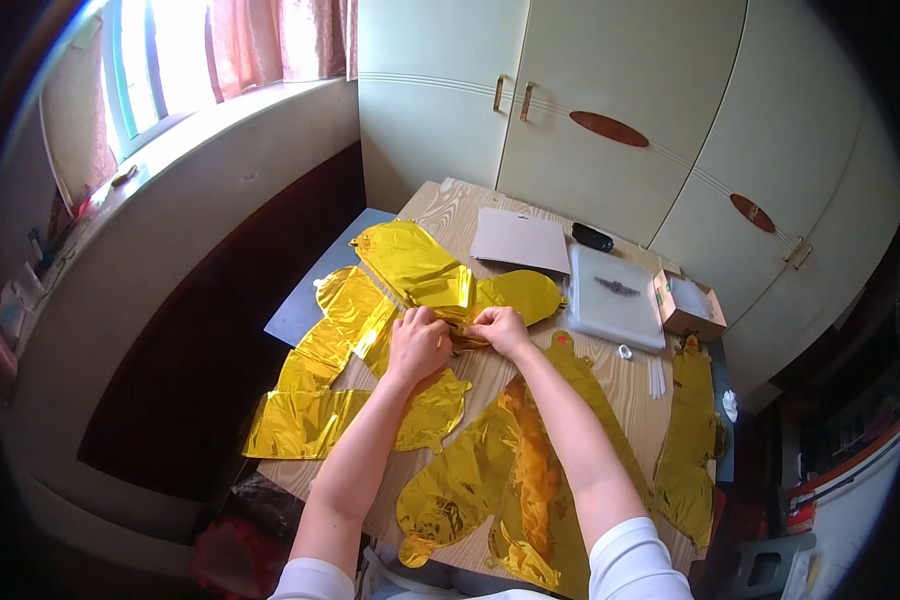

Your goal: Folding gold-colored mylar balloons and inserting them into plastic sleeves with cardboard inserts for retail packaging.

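Observation:
Flat, uninflated gold foil balloons lie across the wooden table. At its middle, my left hand (419,345) has its fingers curled down on a gold foil balloon (410,262). Close by on the right, my right hand (500,329) pinches the bunched foil of the same piece, its thumb and fingers together. The exact spot between the fingertips is partly hidden. Another foil balloon (305,425) stretches out at the left, under and beside my left forearm. More foil balloons (455,480) spread over the near part of the table, below my right forearm.
Toward the back stand a grey-white card sheet (520,238), a black object (592,236), a clear plastic stack (615,300) and a cardboard box (688,303). A white roll (625,352) and another gold foil balloon (687,440) lie at the right. Cabinets (620,90) rise behind.

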Demonstrator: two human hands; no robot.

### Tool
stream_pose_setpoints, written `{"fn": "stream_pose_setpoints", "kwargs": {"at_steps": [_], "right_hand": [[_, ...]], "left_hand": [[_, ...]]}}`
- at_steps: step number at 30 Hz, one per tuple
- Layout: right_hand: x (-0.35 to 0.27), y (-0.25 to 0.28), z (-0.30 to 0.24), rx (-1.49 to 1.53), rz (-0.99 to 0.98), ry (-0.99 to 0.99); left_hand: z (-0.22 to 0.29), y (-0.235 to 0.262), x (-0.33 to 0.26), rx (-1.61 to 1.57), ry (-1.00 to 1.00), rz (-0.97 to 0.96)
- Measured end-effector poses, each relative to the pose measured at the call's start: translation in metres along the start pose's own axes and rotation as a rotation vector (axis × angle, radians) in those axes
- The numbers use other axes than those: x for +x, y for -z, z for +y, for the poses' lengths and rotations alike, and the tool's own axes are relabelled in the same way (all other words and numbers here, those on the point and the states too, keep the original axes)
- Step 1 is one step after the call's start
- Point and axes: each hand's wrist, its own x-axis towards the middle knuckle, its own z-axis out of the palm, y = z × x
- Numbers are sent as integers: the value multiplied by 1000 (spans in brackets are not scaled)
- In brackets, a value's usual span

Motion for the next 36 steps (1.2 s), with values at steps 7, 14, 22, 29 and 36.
{"fn": "stream_pose_setpoints", "kwargs": {"at_steps": [7,14,22,29,36], "right_hand": [[7,-5,8,102,-13,-24],[10,-7,21,67,27,65],[1,25,-44,-431,320,603],[1,45,-55,-571,436,788],[-3,86,-72,-432,560,659]], "left_hand": [[3,2,2,-82,4,-77],[0,-13,4,23,-68,-70],[-24,-20,61,439,-33,-499],[-64,-29,91,387,235,-599],[-59,-13,100,512,308,-743]]}}
